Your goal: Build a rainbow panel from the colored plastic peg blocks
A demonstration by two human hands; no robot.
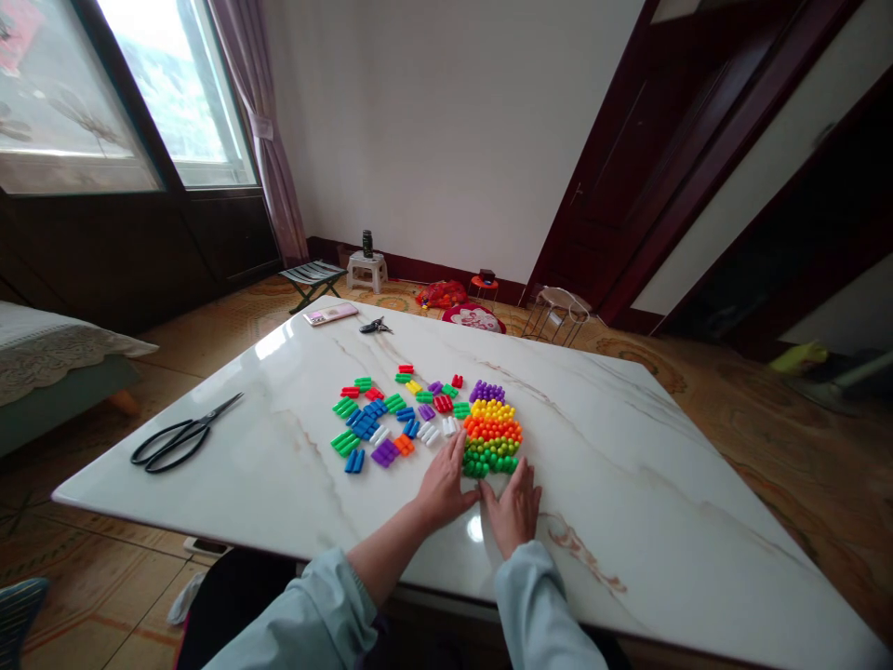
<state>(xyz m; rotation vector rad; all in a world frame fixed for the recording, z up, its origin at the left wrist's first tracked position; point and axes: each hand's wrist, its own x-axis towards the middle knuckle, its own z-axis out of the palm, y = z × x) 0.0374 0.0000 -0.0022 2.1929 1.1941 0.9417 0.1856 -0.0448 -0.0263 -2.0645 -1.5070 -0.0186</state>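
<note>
A block of small round beads (492, 429) lies on the marble-patterned table, in bands of purple, yellow, orange, light green and dark green from far to near. My left hand (445, 484) rests at its near left side, fingers stretched along the edge. At the near right corner is my right hand (514, 507), fingers stretched out and touching or very close to the dark green beads. The two thumbs nearly meet in front of the block. Left of it are scattered small clusters of plastic tube-shaped pieces (366, 421) in blue, green, red, white, purple, yellow and orange.
Black-handled scissors (182, 439) lie at the left of the table (670, 502). Toward the far edge are a pinkish flat packet (330, 314) and a small dark tool (377, 326). A folding stool (313, 277) and a white stool (366, 270) stand beyond.
</note>
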